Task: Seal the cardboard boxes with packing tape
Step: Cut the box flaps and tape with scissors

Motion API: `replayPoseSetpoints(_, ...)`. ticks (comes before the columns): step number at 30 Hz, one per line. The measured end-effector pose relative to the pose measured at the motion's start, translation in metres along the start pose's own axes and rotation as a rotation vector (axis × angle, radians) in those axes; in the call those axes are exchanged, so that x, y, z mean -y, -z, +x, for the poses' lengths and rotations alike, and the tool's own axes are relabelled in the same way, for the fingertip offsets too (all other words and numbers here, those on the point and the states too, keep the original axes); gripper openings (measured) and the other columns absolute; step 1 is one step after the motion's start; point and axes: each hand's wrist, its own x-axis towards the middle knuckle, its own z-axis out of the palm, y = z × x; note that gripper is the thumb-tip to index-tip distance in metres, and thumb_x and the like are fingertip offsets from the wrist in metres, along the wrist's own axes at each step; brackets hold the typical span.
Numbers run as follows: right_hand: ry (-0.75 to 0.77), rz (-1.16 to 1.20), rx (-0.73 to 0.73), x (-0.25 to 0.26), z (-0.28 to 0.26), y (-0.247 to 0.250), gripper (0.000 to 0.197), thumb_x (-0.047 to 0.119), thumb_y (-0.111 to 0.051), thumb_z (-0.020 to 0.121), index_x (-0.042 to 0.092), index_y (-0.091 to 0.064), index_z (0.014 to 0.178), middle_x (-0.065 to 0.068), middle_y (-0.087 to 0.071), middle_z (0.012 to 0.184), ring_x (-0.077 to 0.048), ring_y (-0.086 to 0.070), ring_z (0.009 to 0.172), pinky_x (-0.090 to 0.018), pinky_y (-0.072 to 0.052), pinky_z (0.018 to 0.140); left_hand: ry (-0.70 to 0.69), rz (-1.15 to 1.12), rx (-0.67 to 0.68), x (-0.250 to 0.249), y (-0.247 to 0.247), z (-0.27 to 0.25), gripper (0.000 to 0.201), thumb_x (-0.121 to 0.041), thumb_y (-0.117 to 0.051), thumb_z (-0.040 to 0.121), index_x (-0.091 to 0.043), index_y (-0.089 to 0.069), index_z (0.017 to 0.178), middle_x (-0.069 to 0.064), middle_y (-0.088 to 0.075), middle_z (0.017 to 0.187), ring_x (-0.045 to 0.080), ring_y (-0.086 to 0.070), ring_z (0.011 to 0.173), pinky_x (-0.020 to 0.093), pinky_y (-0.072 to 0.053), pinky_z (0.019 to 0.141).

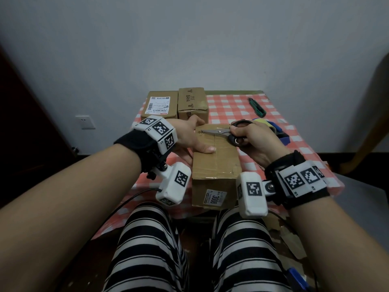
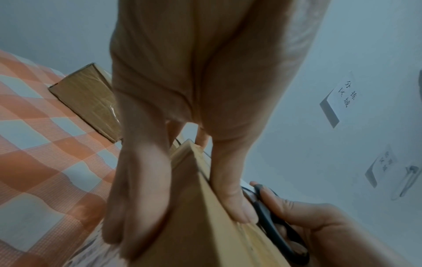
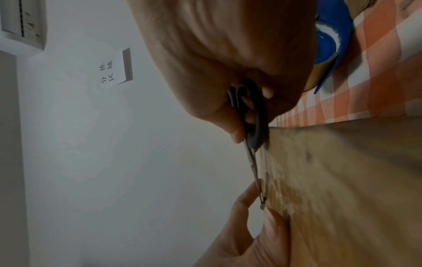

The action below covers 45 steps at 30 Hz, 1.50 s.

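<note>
A brown cardboard box (image 1: 216, 165) lies lengthwise at the table's near edge, with clear tape along its top seam. My left hand (image 1: 194, 142) clasps its upper left edge: the thumb (image 2: 228, 189) lies on top, the fingers (image 2: 137, 198) run down the side. My right hand (image 1: 250, 135) grips black-handled scissors (image 1: 221, 131). Their blades (image 3: 253, 168) lie across the far end of the box top, tip pointing left next to a left-hand fingertip. A blue tape dispenser (image 1: 280, 131) sits just behind my right hand.
Two more cardboard boxes (image 1: 161, 105) (image 1: 192, 103) stand at the back left of the red-checked tablecloth (image 1: 231, 106). A green utility knife (image 1: 256, 106) lies at the back right. My striped knees are under the near edge. A wall is close behind the table.
</note>
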Motion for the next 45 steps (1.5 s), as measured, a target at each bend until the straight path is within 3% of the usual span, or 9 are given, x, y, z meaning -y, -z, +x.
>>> replayPoseSetpoints(3,-0.009,0.072,0.025,-0.002,0.003,0.003,0.017,-0.01,-0.054,0.091,0.004,-0.055,0.083,-0.007,-0.053,0.075,-0.007,-0.054,0.046,-0.015,-0.045,0.044,-0.002,-0.024,0.002,0.001,-0.001,0.001,0.11,-0.02,-0.084,0.047,-0.039,-0.026,0.138,0.019,-0.052,0.124,0.044,-0.067,0.095,0.057,-0.055,0.082)
replayPoseSetpoints(8,-0.004,0.116,0.022,-0.006,0.002,0.006,0.011,-0.007,-0.056,0.092,0.003,-0.057,0.088,-0.006,-0.056,0.074,-0.005,-0.056,0.047,-0.018,-0.05,0.052,-0.011,-0.014,0.011,0.003,0.0,0.001,0.108,-0.022,-0.084,0.051,-0.04,-0.025,0.139,0.017,-0.052,0.126,0.043,-0.068,0.094,0.056,-0.055,0.083)
replayPoseSetpoints(12,-0.016,0.133,0.021,-0.008,0.001,0.008,0.006,-0.005,-0.057,0.093,0.001,-0.056,0.091,-0.005,-0.053,0.068,-0.005,-0.046,0.043,-0.014,-0.043,0.045,-0.041,0.047,-0.012,0.007,0.004,0.005,0.093,-0.028,-0.082,0.068,-0.041,-0.024,0.14,0.016,-0.06,0.118,0.037,-0.071,0.089,0.049,-0.058,0.078)
replayPoseSetpoints(16,0.006,0.097,0.017,-0.008,0.001,0.01,0.008,-0.003,-0.057,0.094,0.002,-0.056,0.089,0.001,-0.053,0.056,-0.003,-0.044,0.039,-0.014,-0.045,0.048,-0.072,-0.004,0.018,0.013,0.01,0.008,0.08,-0.028,-0.073,0.081,-0.042,-0.024,0.143,0.013,-0.062,0.111,0.03,-0.069,0.085,0.044,-0.058,0.08)
replayPoseSetpoints(22,0.027,0.04,0.015,-0.006,-0.001,0.005,0.009,-0.005,-0.056,0.093,0.002,-0.058,0.088,-0.004,-0.05,0.069,-0.005,-0.045,0.045,-0.014,-0.048,0.051,-0.09,-0.149,-0.04,0.016,0.024,0.014,0.048,-0.007,-0.052,0.098,-0.034,-0.048,0.137,0.012,-0.056,0.128,0.029,-0.066,0.088,0.034,-0.058,0.065)
replayPoseSetpoints(30,0.017,0.006,0.0,-0.003,-0.002,0.004,0.01,-0.006,-0.057,0.093,0.003,-0.058,0.088,-0.003,-0.051,0.068,-0.006,-0.046,0.048,-0.015,-0.051,0.055,-0.106,-0.199,-0.101,0.014,0.021,0.022,0.035,-0.007,-0.052,0.097,-0.027,-0.056,0.126,0.014,-0.06,0.12,0.023,-0.066,0.07,0.031,-0.058,0.059)
replayPoseSetpoints(34,0.017,-0.017,-0.015,-0.003,-0.002,0.003,0.008,-0.003,-0.059,0.092,0.004,-0.059,0.089,-0.005,-0.054,0.075,-0.007,-0.049,0.056,-0.017,-0.052,0.058,-0.109,-0.204,-0.106,0.013,0.019,0.024,0.032,-0.007,-0.053,0.097,-0.024,-0.055,0.124,0.014,-0.062,0.116,0.026,-0.066,0.077,0.035,-0.059,0.067)
replayPoseSetpoints(37,0.007,0.023,0.001,-0.004,-0.003,0.004,0.008,-0.003,-0.058,0.093,0.003,-0.058,0.088,-0.006,-0.051,0.073,-0.008,-0.046,0.054,-0.014,-0.051,0.054,-0.109,-0.224,-0.109,0.012,0.017,0.024,0.026,-0.007,-0.054,0.096,-0.023,-0.056,0.116,0.017,-0.059,0.119,0.028,-0.066,0.079,0.035,-0.059,0.063)
replayPoseSetpoints(45,-0.014,0.033,0.014,-0.003,-0.002,0.004,0.012,-0.003,-0.057,0.093,0.004,-0.057,0.084,-0.007,-0.05,0.075,-0.008,-0.046,0.055,-0.014,-0.047,0.054,-0.097,-0.301,-0.064,0.015,0.018,0.029,0.023,-0.003,-0.051,0.097,-0.022,-0.057,0.109,0.021,-0.053,0.13,0.037,-0.064,0.107,0.046,-0.059,0.079)
